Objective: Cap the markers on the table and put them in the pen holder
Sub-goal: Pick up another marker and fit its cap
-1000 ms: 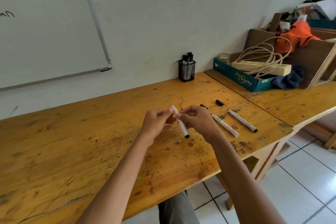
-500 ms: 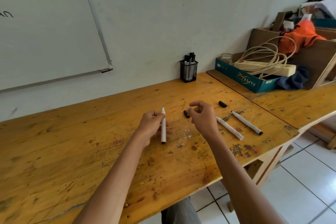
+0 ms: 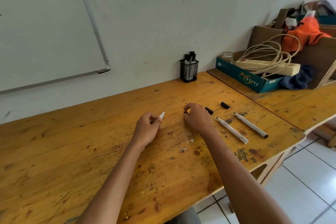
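My left hand (image 3: 147,129) grips a white uncapped marker (image 3: 161,115), its dark tip pointing up and to the right. My right hand (image 3: 197,117) rests on the wooden table (image 3: 72,151), thumb and forefinger pinched on a black cap (image 3: 185,112) that lies on the wood. A second cap (image 3: 209,110) pokes out behind that hand, and a third cap (image 3: 225,105) lies farther right. To the right lie two uncapped white markers (image 3: 232,130) (image 3: 251,125). The black mesh pen holder (image 3: 189,72) stands by the wall with several capped markers inside.
A teal paper box (image 3: 243,78) with a coiled cable and power strip sits on the adjoining table at right, beside brown cardboard and an orange cloth. A whiteboard (image 3: 45,32) hangs on the wall at left. The table's right edge drops to tiled floor.
My hands have parted. The left one turned the marker tip-up and drew left; the right one reached forward and down and closed on the black cap on the table.
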